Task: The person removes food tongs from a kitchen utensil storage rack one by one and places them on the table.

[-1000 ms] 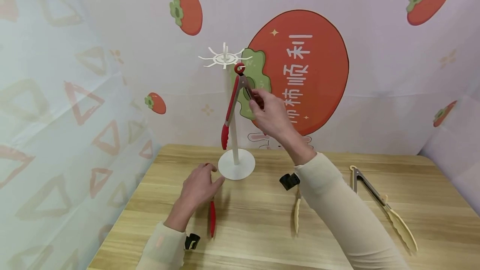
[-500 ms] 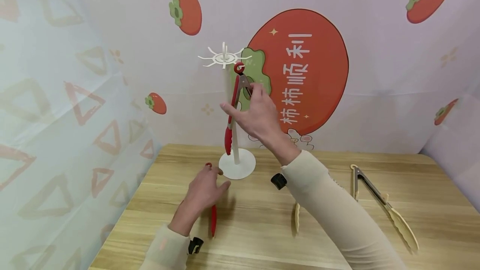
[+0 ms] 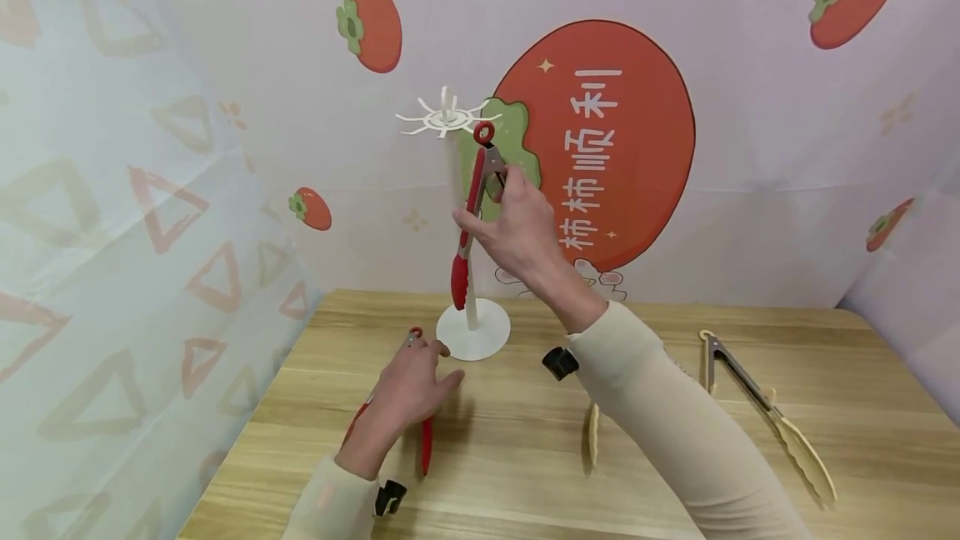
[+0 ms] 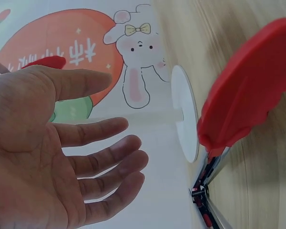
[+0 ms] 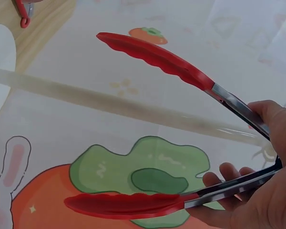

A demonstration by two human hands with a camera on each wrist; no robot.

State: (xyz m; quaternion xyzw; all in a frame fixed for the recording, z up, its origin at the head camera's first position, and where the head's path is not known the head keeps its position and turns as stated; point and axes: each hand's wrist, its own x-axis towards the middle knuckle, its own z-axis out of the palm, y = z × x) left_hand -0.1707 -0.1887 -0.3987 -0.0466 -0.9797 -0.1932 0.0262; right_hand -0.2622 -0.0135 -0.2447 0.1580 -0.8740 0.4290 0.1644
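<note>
My right hand (image 3: 521,227) holds a pair of red-and-steel tongs (image 3: 461,280) beside the top of a white hook stand (image 3: 472,344). In the right wrist view, the thumb lies on one arm of the tongs and the fingers lie along the other; the red heads (image 5: 152,56) are spread apart. The tongs' red ring is close to one hook tip; whether it is looped over the hook I cannot tell. My left hand (image 3: 412,382) hovers with relaxed, parted fingers over a second pair of red tongs (image 3: 427,447) on the table, partly covering them.
On the wooden table (image 3: 517,457), cream-tipped tongs (image 3: 802,452) lie spread at the right. Another cream tong head (image 3: 594,436) shows beside my right forearm, which hides the rest. Several thin hooks (image 3: 447,119) fan out from the stand's top. A printed cloth backdrop (image 3: 765,232) stands behind.
My right hand has gone from pinching one arm of the tongs to spanning both arms. The tongs' ring has shifted slightly right and up. The left hand has moved slightly right.
</note>
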